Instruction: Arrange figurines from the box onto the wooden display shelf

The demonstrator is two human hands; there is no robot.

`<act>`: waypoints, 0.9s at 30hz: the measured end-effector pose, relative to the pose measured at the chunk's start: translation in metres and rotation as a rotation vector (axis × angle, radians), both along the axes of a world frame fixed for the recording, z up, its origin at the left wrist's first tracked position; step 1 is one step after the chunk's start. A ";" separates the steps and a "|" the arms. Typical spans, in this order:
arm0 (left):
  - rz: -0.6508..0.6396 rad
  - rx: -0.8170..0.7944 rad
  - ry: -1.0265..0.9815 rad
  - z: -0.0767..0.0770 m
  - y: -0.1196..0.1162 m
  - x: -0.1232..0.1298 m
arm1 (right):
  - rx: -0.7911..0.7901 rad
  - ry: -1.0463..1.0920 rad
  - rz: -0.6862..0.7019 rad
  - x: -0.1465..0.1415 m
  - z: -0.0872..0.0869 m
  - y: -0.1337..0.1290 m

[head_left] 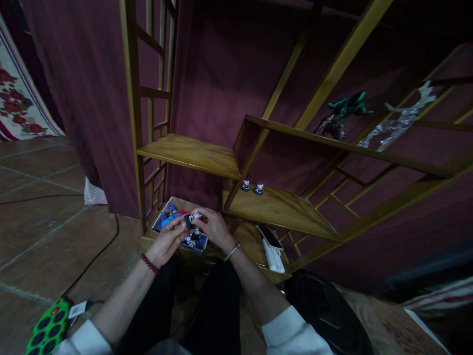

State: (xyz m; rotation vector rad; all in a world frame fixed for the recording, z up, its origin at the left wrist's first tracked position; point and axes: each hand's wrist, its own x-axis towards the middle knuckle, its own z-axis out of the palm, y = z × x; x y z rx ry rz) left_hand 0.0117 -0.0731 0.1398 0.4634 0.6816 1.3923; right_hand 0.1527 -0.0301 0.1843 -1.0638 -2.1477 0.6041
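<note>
A small figurine (pixel 192 218) with a dark base and a pinkish-white top is held between both hands. My left hand (pixel 168 240) grips it at the dark base, and my right hand (pixel 214 227) pinches its light upper part. Below the hands stands an open box (pixel 202 250) filled with colourful small figures, partly covered by the fingers. Two similar figurines stand upright on the wooden shelf (pixel 281 209), one on the left (pixel 246 185) and one on the right (pixel 258 189).
A dark phone (pixel 271 237) and a white object (pixel 273 257) lie on the lower board. Green and clear ornaments (pixel 349 111) (pixel 401 121) stand on a higher shelf. A green power strip (pixel 48 328) is on the floor at left, a black rounded object (pixel 325 310) at right.
</note>
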 end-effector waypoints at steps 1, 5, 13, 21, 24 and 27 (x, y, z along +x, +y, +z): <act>-0.001 0.009 0.007 0.000 -0.001 0.001 | -0.009 0.006 -0.004 0.000 -0.002 0.000; 0.007 0.038 0.030 -0.001 -0.003 0.003 | -0.002 0.041 -0.015 0.003 -0.008 0.001; 0.019 0.089 0.043 -0.008 -0.003 0.010 | 0.051 0.003 -0.024 0.007 -0.014 0.002; 0.030 0.130 0.044 -0.019 -0.002 0.015 | 0.041 -0.043 -0.078 0.009 -0.017 0.001; 0.049 0.112 0.059 -0.022 -0.004 0.016 | 0.028 -0.051 -0.092 0.008 -0.021 0.000; 0.059 0.108 0.062 -0.024 -0.005 0.017 | 0.011 -0.046 -0.109 0.008 -0.025 0.000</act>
